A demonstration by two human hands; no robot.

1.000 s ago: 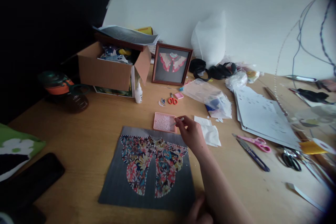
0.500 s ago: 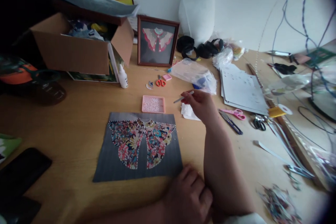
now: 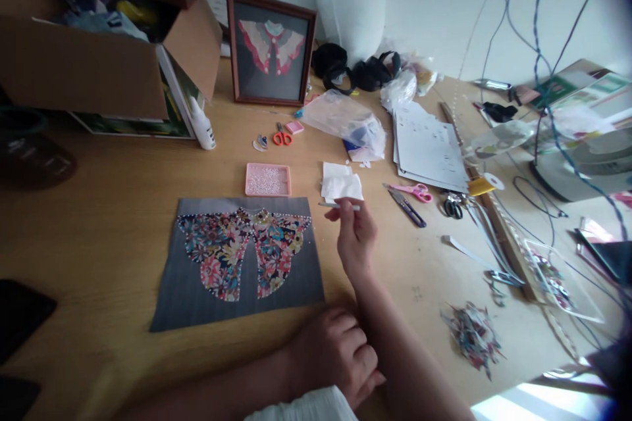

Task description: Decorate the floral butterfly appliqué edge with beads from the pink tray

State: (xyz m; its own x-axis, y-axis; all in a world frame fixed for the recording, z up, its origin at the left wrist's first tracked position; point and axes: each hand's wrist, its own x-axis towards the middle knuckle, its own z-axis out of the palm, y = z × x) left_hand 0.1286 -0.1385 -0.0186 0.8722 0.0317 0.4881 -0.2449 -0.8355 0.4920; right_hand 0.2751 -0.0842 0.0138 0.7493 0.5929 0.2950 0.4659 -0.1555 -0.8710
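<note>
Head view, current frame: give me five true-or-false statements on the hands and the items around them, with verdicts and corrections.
1. The right hand holds a slim white stick-like tool. True.
2. The tool's tip is dipped in the small white beads. False: it is apart from them, to the right of the pink rectangular tray that holds them.
3. The left hand grips small scissors with red-orange handles. False: they lie on the wooden table beyond the tray.
4. The floral collar-shaped fabric lies on a dark grey sheet. True.
5. A white nozzle-topped bottle stands left of the brown-framed picture. True.
</note>
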